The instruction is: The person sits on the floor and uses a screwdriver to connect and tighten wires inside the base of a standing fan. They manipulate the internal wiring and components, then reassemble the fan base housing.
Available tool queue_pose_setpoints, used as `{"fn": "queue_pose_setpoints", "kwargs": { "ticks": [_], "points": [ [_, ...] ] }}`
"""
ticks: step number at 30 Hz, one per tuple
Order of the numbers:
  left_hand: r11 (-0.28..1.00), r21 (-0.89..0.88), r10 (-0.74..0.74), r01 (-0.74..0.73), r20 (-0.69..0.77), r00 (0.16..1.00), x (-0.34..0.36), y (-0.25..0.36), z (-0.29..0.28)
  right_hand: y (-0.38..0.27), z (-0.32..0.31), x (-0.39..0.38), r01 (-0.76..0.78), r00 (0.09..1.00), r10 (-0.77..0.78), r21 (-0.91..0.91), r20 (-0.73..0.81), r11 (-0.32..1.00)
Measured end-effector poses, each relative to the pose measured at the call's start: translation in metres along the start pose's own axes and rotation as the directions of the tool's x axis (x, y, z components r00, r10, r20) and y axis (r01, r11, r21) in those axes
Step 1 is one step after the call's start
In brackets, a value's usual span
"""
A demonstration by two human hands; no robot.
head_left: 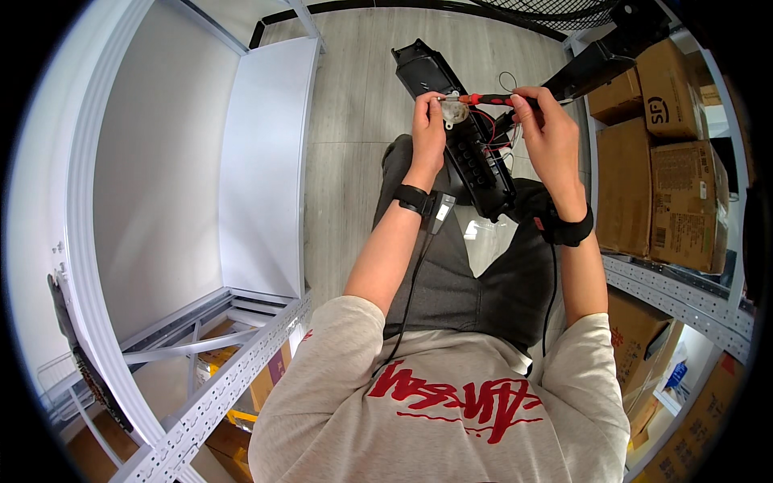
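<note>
My right hand (544,137) grips a red-and-black screwdriver (491,100), held sideways. My left hand (428,129) is closed at the metal tip of that screwdriver, thumb and index together; what they pinch is too small to make out. Just beside them is a round, pale metal part (455,114) with red and thin dark wires running from it. It sits over a long black plastic housing (471,165), which lies diagonally at my knees with a row of round cavities along it.
White metal shelving (262,161) stands at my left. Stacked cardboard boxes (624,181) fill the rack at my right. A tall black part (588,64) leans at the upper right, near black mesh (547,12). A pale tiled floor (346,97) lies below me.
</note>
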State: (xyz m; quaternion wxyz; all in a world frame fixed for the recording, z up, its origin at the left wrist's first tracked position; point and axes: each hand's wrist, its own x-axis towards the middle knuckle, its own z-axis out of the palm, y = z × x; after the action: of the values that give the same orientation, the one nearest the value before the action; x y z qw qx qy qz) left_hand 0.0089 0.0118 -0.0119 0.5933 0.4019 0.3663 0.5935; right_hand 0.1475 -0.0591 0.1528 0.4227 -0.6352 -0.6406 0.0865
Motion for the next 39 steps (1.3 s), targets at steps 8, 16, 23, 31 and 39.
{"fn": "queue_pose_setpoints", "kwargs": {
  "ticks": [8,16,23,31,39],
  "points": [
    [0.999,0.029,-0.018,0.018,-0.010,1.000,-0.001,0.005,0.001,0.001,0.001,-0.002,0.002,1.000,-0.002,0.000,-0.001,1.000],
    [0.999,0.020,-0.026,0.026,-0.007,1.000,-0.001,0.003,-0.001,-0.001,-0.002,0.000,0.020,0.999,-0.019,-0.032,0.046,0.999],
    [1.000,0.003,-0.031,0.031,-0.004,1.000,0.000,0.004,0.000,-0.001,0.001,-0.004,0.025,1.000,-0.025,-0.028,0.005,0.999],
    [1.000,0.016,-0.013,0.013,0.007,1.000,-0.002,0.012,0.003,-0.001,-0.003,-0.005,0.011,0.999,-0.012,-0.022,-0.044,1.000],
    [0.997,-0.025,-0.077,0.078,0.019,0.997,-0.003,0.012,0.000,-0.018,-0.026,-0.004,0.036,0.996,-0.026,-0.111,0.088,0.993]
  ]
}}
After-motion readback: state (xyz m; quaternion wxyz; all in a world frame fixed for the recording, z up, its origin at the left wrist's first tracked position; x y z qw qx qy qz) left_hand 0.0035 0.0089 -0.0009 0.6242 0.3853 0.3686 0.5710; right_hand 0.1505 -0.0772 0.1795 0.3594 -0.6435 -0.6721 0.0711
